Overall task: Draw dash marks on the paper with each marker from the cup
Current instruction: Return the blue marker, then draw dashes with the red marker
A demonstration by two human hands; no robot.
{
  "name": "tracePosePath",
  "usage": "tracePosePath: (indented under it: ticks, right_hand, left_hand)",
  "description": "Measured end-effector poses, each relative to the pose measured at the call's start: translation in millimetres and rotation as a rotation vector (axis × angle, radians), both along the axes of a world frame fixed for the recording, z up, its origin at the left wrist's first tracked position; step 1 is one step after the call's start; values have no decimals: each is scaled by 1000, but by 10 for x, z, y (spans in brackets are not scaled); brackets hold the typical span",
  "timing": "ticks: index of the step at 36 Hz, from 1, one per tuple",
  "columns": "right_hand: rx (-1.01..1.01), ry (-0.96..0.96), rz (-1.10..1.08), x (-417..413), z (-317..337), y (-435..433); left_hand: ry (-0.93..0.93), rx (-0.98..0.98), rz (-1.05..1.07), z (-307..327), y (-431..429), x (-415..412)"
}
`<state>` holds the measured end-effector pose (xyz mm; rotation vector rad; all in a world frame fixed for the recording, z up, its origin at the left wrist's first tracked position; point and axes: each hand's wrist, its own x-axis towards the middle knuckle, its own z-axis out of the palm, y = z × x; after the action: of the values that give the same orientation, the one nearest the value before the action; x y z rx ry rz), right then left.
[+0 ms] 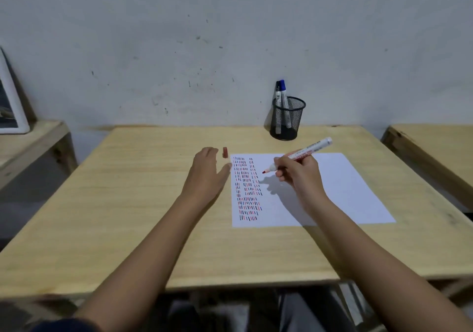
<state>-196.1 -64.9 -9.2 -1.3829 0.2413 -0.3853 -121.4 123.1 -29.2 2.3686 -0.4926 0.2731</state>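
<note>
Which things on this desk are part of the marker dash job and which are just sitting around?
Part of the job:
- paper with its dash marks
- red marker, uncapped, in the right hand
- red cap on the table by the left hand
- mesh cup holding the blue marker and black marker

Just sitting around:
- white frame on the side table
- bench

A pale plaster wall [230,37] runs behind everything, scuffed and flecked with dark marks. Against it stands a light wooden table [128,203] with visible grain. Another wooden table [435,147] sits just to the right, and a lower wooden bench [33,142] to the left carries a leaning white-framed board [10,101]. The light is dim and even.
</note>
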Motion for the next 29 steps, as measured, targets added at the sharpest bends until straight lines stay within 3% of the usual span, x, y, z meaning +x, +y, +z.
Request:
tracePosePath:
  ticks: [6, 12, 29]
  right_hand:
    - [-143, 48, -30, -333, -98, 167]
    - [-217, 66, -45, -510, -188, 291]
    - [-275, 71, 16, -542, -207, 327]
  left_hand:
    - [96, 194, -179, -156, 75, -436]
    - [128, 471, -175, -227, 70, -533]
    - [104, 506, -144, -259, 61, -543]
